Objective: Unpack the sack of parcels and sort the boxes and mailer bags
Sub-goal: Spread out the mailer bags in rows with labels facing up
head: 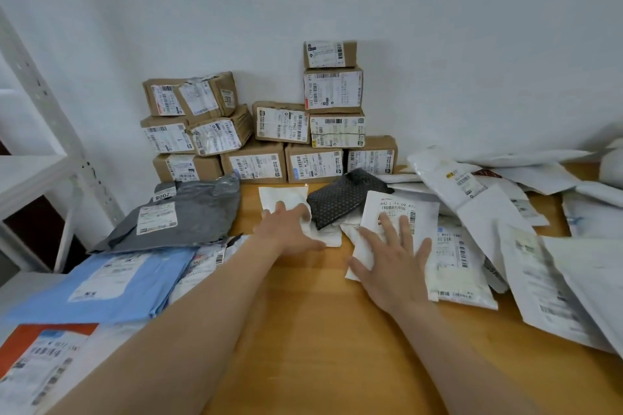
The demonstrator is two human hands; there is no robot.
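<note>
- Fingers (390, 229) of our right hand (394, 259) are spread wide, pressing flat on a labelled mailer (381, 209).
- Our left hand (290, 229) lies on a crumpled mailer (286, 197). Its fingertips are foreshortened, so grip or press, we can't tell.
- Black mailer (340, 199) sits between the two, its near end tucked under.
- Boxes (269, 145) are stacked at the wall.
- Mailer heap (488, 212) on the right is blurred and cut off.
</note>
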